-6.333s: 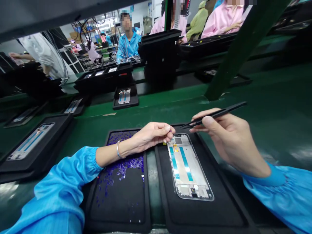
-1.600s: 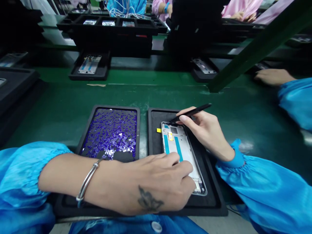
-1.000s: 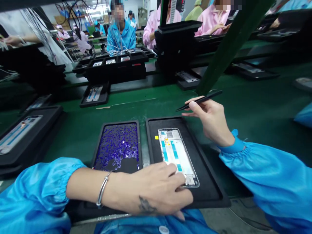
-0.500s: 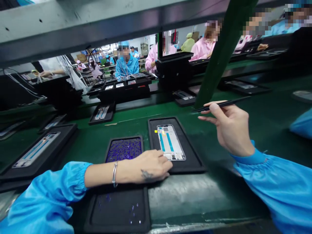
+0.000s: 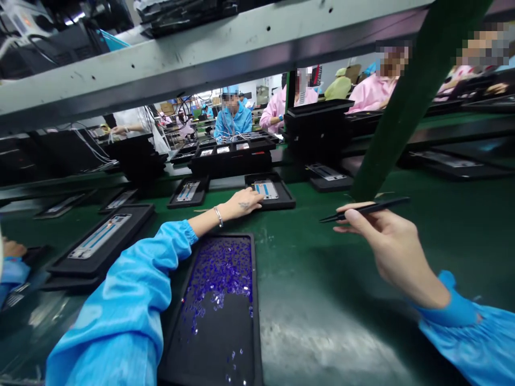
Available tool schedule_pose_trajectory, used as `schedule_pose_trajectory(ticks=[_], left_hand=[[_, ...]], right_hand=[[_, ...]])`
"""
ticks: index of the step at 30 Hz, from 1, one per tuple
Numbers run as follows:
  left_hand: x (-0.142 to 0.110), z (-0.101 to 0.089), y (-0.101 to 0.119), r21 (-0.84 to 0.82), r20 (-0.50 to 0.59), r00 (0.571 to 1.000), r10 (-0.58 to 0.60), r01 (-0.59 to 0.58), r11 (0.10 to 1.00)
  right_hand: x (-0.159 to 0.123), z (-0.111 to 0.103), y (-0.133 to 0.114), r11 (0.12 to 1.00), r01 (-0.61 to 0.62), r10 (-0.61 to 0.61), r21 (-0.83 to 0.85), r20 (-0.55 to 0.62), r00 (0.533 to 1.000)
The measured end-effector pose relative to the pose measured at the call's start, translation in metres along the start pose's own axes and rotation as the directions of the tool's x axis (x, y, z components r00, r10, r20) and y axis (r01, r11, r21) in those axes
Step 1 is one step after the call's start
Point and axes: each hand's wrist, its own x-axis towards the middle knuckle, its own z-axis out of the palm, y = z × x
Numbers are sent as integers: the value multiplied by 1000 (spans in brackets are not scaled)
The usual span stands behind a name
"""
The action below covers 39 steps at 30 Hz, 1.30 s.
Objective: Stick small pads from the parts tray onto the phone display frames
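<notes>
Black tray (image 5: 213,338) — purple bits (image 5: 225,262) inside.
Left hand (image 5: 243,203) at phone-frame tray (image 5: 288,199) — grip unclear; right hand (image 5: 396,244) clamped on tweezers (image 5: 388,205).

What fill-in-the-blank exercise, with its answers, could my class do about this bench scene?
The right hand holds a pair of black ____.
The hand whose wrist bears a bracelet is the ____ one.
The wearer's sleeves are ____ in colour.
Small purple pieces lie scattered in a black ____.

Answers: tweezers; left; blue; tray.
</notes>
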Motion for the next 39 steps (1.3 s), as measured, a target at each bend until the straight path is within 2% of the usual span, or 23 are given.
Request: schedule_pose_trajectory(ticks=[4, 6, 8, 10, 12, 15, 17, 20, 22, 25, 28, 31, 34, 36, 39], left_hand=[[7, 10, -29, 50, 33, 997, -72, 71, 996], [9, 13, -38, 74, 57, 995, -78, 73, 995], [16, 11, -43, 97, 69, 995, -68, 61, 993], [33, 6, -42, 111, 54, 998, -37, 31, 993], [63, 0, -30, 107, 16, 1000, 16, -18, 994], [120, -1, 8, 66, -42, 994, 104, -101, 993], [157, 4, 39, 30, -67, 989, 135, -133, 991], [194, 18, 75, -15, -70, 989, 130, -131, 991], [204, 27, 86, -38, -60, 992, 113, -116, 993], [203, 35, 82, -69, -45, 993, 108, -111, 991], [190, 28, 63, -90, -35, 992, 125, -128, 988], [168, 10, 44, -99, -46, 989, 139, -143, 985], [131, -13, 34, -107, -66, 984, 165, -172, 979], [98, -26, 35, -115, -69, 978, 199, -206, 972], [40, -41, 49, -136, -57, 962, 266, -272, 953]], right_hand=[[-6, 4, 1, 990, 56, -40, -132, 122, 992], [-14, 7, 1, 977, 135, -97, -167, 220, 971], [-26, 11, 0, 945, 260, -187, -196, 328, 926], [-39, 15, -1, 898, 391, -276, -204, 432, 859], [-51, 17, -1, 839, 518, -370, -168, 522, 769], [-64, 18, 1, 705, 695, -469, -140, 644, 605], [-66, 15, 4, 652, 742, -471, -157, 683, 558], [-65, 10, 8, 646, 735, -442, -205, 685, 579], [-64, 8, 9, 653, 724, -422, -224, 685, 593], [-64, 7, 9, 655, 718, -399, -235, 699, 593], [-64, 8, 9, 660, 711, -401, -242, 687, 606], [-60, 9, 8, 687, 690, -431, -226, 638, 638], [-54, 7, 3, 746, 641, -468, -178, 545, 696], [-48, 5, -5, 795, 593, -486, -124, 455, 746], [-37, -2, -19, 834, 548, -514, -63, 271, 814]])
